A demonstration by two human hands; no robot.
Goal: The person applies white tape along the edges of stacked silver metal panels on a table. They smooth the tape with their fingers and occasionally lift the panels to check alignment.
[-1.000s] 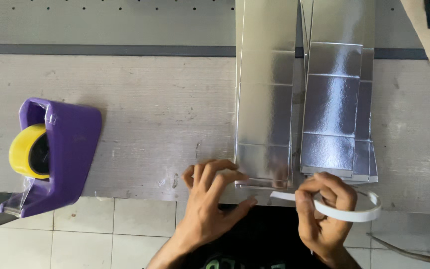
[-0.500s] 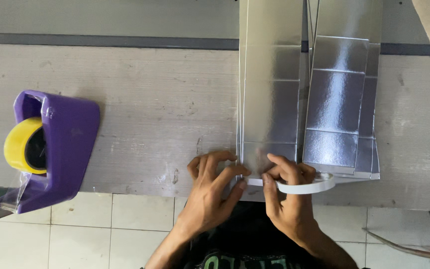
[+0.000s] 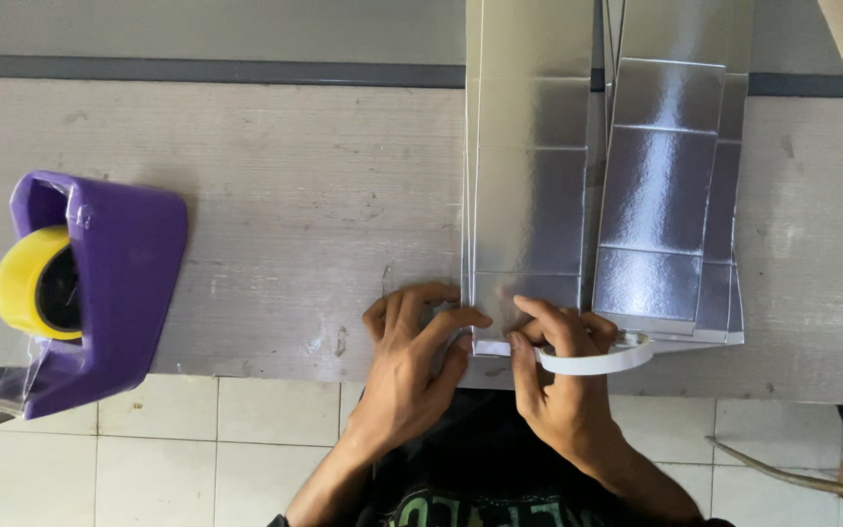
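Grey worn wood bench (image 3: 275, 215) with pale floor tiles showing below its near edge, that's my setup. Everything below is placed off the silver foil-faced sheet (image 3: 529, 176), the long folded one running away from me.

My left hand (image 3: 412, 351) is flat at the near left corner of that sheet, fingers spread and pressing it down, not gripping anything. My right hand (image 3: 563, 385) is at the near edge just to the right of it, thumb and forefinger pinched closed on the end of a white strip (image 3: 597, 363), looks like tape or backing, which curls off to the right in a loose loop.

Handling-wise I'd guess the sheet is light and fairly stiff along its creases but floppy across them, and that shiny face looks slippery, so holding it flat with a palm near the edge makes more sense than pinching it. The strip looks thin and limp and probably sticky on one side, so best held only at the very end.

Right of the sheet, touching it, is a second silver folded piece (image 3: 665, 195), same panelled look. Well off to the left sits a chunky purple plastic tape dispenser (image 3: 109, 283) with a yellow roll (image 3: 26, 283).
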